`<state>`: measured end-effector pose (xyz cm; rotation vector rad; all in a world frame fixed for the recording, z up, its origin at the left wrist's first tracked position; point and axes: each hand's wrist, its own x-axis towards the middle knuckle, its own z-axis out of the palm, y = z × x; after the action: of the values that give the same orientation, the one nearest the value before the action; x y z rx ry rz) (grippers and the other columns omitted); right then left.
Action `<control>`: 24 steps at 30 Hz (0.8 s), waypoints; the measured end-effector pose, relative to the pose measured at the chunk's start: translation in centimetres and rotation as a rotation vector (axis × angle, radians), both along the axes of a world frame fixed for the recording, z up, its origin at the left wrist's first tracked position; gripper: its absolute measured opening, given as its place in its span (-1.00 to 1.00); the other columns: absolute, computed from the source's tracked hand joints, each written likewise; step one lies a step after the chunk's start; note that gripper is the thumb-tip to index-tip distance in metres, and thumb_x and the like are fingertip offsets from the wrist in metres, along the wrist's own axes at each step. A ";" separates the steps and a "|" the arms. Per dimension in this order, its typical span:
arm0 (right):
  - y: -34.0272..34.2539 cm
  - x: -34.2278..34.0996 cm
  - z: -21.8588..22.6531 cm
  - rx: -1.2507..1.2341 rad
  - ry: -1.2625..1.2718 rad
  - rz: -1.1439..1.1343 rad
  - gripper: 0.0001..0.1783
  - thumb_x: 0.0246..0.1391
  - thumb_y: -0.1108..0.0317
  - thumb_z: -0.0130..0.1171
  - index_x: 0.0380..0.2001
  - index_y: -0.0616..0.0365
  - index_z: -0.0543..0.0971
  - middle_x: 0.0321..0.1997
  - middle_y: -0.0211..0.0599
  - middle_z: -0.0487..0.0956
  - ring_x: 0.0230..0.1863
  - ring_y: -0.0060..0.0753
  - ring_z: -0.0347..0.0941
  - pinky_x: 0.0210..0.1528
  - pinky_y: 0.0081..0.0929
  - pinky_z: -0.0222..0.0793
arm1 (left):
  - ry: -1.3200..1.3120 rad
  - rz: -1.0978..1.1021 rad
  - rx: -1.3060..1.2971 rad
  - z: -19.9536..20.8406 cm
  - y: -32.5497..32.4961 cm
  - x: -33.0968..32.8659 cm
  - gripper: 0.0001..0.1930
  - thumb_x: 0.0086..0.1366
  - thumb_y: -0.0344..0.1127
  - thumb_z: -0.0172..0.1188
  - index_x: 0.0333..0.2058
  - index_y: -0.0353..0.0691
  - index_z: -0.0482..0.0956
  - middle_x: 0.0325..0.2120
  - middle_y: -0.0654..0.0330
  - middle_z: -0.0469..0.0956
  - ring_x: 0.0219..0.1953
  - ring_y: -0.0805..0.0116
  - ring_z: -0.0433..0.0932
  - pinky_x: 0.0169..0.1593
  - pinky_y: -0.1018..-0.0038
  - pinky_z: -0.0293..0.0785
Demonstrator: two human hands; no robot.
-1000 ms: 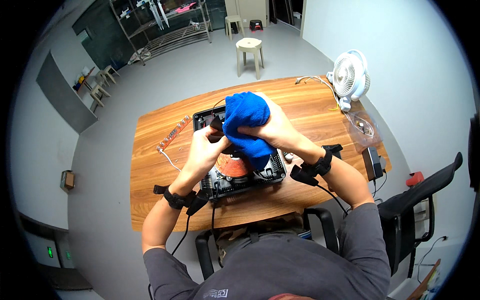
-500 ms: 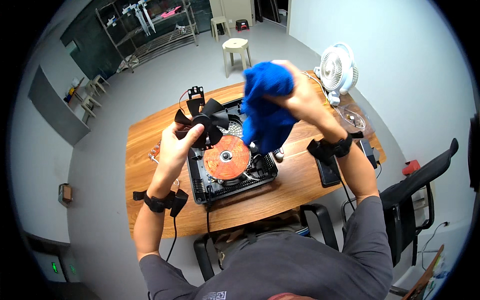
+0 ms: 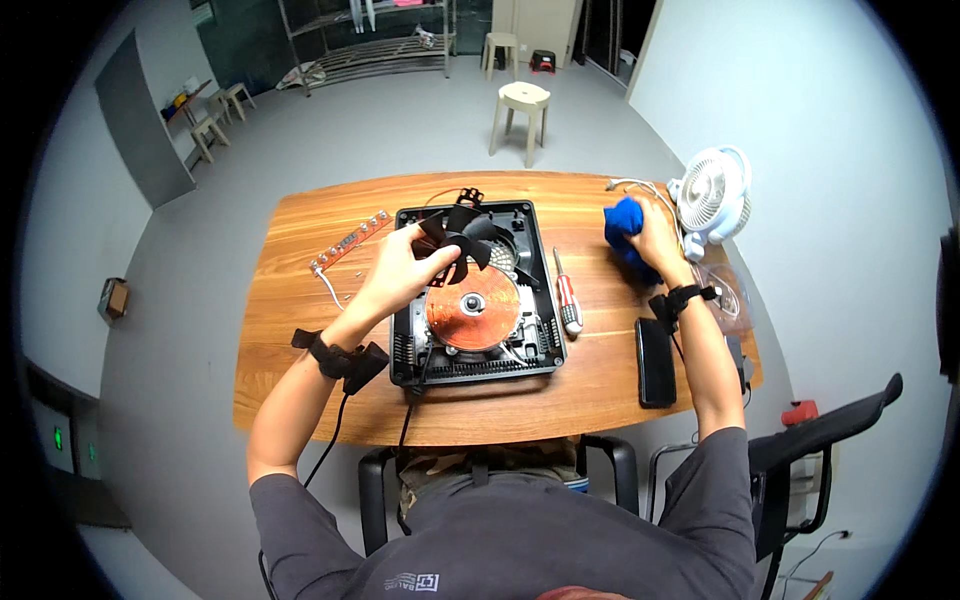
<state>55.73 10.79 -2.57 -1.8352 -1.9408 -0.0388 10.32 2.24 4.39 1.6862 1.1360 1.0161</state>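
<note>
At far right, the right hand [image 3: 656, 243] clutches the blue cloth [image 3: 623, 218], moved aside. The left hand [image 3: 407, 267] still pinches the exposed fan [image 3: 463, 241].

Matt plastic fan [image 3: 472, 243], soft-looking cloth [image 3: 622, 222], smooth wood-grain table [image 3: 600, 400]

On the right of the surface [image 3: 605, 395] lies a black phone [image 3: 656, 365], with a white fan [image 3: 712, 190] near the far right corner; beyond, a pale stool [image 3: 525, 94] stands on grey floor [image 3: 400, 130].
</note>
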 end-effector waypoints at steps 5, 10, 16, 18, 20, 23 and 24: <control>0.6 0.1 -4.6 -0.186 -0.029 0.077 -0.12 -0.16 0.37 0.49 0.29 -0.01 0.34 0.17 0.16 0.47 0.21 0.29 0.40 0.24 -0.03 0.40 | -0.029 -0.021 -0.007 -0.3 0.6 -0.6 -0.76 0.31 -0.29 0.33 -0.18 -0.36 0.62 -0.38 0.25 0.66 -0.40 0.58 0.56 -0.31 0.56 0.51; 0.2 0.1 -3.8 -0.294 -0.106 0.189 -0.05 -0.11 0.13 0.48 0.36 0.01 0.30 0.27 0.18 0.42 0.25 0.30 0.39 0.29 -0.04 0.38 | 0.041 -0.034 0.030 0.3 0.9 -1.0 -0.75 0.31 -0.31 0.33 -0.15 -0.35 0.61 -0.36 0.24 0.67 -0.29 0.50 0.63 -0.20 0.52 0.56; -1.6 -4.6 4.6 -0.235 -0.232 0.170 -0.25 0.07 0.00 0.38 0.25 0.13 0.44 0.30 0.01 0.46 0.26 0.17 0.42 0.30 -0.09 0.37 | -0.212 -0.196 -0.019 -1.4 2.3 -1.3 -0.74 0.28 -0.51 0.32 -0.05 -0.37 0.62 -0.11 0.20 0.66 -0.06 0.45 0.62 0.11 0.44 0.53; -2.4 -7.7 7.3 -0.102 -0.114 0.362 -0.51 0.27 0.15 0.24 0.15 0.21 0.53 0.26 0.00 0.51 0.28 0.04 0.44 0.35 -0.13 0.35 | -0.223 -0.311 0.014 -1.0 2.5 -0.8 -0.74 0.28 -0.53 0.31 -0.04 -0.38 0.63 -0.12 0.22 0.67 -0.05 0.44 0.62 0.13 0.42 0.52; -3.2 -11.9 9.6 -0.250 0.371 0.671 -0.61 0.36 0.27 0.14 0.15 0.25 0.53 0.20 -0.09 0.56 0.23 -0.20 0.49 0.31 -0.23 0.40 | -0.247 -0.398 -0.021 -0.7 2.4 -0.3 -0.72 0.29 -0.58 0.28 -0.01 -0.37 0.63 -0.12 0.23 0.68 -0.02 0.43 0.61 0.17 0.41 0.51; -4.2 -16.4 10.3 -0.372 0.549 0.880 -0.64 0.42 0.32 0.05 0.18 0.22 0.52 0.17 -0.19 0.58 0.18 -0.35 0.49 0.27 -0.32 0.41 | -0.277 -0.396 -0.022 0.5 1.7 0.5 -0.70 0.29 -0.60 0.26 0.00 -0.37 0.64 -0.11 0.23 0.69 -0.02 0.42 0.62 0.17 0.41 0.51; -4.6 -17.6 10.9 -0.380 0.496 0.929 -0.63 0.42 0.28 0.05 0.17 0.23 0.52 0.13 -0.17 0.59 0.14 -0.33 0.51 0.23 -0.32 0.42 | -0.307 -0.405 -0.033 0.6 1.6 0.4 -0.68 0.25 -0.61 0.28 0.00 -0.33 0.66 -0.06 0.23 0.67 0.01 0.41 0.60 0.18 0.43 0.50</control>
<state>38.10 6.17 8.29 -0.8171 -2.2897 1.0223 10.77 3.84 4.95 1.5829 0.5795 0.9463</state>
